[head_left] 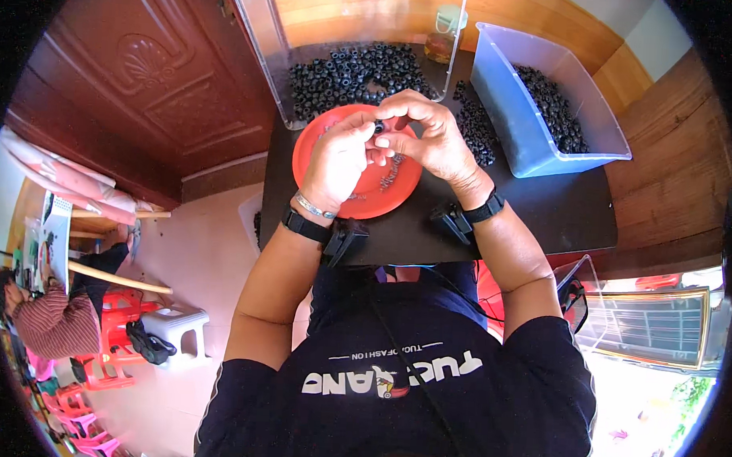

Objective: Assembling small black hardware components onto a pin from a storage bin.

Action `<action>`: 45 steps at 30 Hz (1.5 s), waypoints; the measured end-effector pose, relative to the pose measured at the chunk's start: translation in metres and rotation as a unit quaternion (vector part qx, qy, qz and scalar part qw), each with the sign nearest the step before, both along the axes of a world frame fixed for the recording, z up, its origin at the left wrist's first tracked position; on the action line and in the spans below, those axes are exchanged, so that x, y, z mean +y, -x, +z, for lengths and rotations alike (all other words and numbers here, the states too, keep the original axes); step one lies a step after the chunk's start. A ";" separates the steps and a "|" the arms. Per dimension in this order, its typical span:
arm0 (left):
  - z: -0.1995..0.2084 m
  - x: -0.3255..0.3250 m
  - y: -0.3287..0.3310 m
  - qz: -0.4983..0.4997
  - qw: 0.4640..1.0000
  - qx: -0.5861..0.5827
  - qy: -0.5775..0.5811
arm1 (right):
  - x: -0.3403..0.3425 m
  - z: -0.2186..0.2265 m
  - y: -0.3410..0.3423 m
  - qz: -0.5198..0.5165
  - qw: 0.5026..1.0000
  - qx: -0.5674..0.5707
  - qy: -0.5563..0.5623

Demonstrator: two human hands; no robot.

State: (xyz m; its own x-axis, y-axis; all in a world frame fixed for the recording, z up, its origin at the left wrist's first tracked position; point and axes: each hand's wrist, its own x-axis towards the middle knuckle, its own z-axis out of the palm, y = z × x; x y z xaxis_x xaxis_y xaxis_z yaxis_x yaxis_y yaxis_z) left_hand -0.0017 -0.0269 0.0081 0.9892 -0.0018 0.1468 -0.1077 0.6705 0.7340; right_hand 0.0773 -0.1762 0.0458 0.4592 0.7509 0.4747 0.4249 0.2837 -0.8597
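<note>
Both my hands meet above a round orange-red plate (312, 150) on the dark table. My left hand (342, 157) is closed, its fingers pinching a small black ring-shaped part (378, 127). From the other side my right hand (430, 138) curls in, thumb and forefinger closed close to the same part. Whether its fingertips hold a second, smaller piece is too small to tell. Scattered on the plate lie small silvery metal pieces (390, 174), partly hidden by my hands. Just beyond the plate, many black ring parts (351, 72) fill a clear plastic bin (267, 52).
A bluish translucent bin (537, 163) with more black parts stands at the right. Loose black pieces (476, 132) lie between the bins, and a lidded jar (443, 39) stands behind. Far left, another person (60, 323) sits near red stools (121, 325) and a white stool (177, 327).
</note>
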 end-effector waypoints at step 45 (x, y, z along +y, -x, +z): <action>-0.003 0.005 -0.003 0.014 1.000 -0.022 0.000 | 0.008 -0.010 0.003 -0.203 0.918 -0.341 -0.018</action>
State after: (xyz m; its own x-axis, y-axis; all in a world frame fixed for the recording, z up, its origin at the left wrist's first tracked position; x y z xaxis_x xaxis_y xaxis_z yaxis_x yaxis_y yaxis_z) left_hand 0.0015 -0.0217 0.0048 0.9813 0.0263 0.1906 -0.1592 0.6669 0.7279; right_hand 0.0746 -0.1683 0.0358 0.2851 0.5609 0.7773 0.9374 0.0061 -0.3483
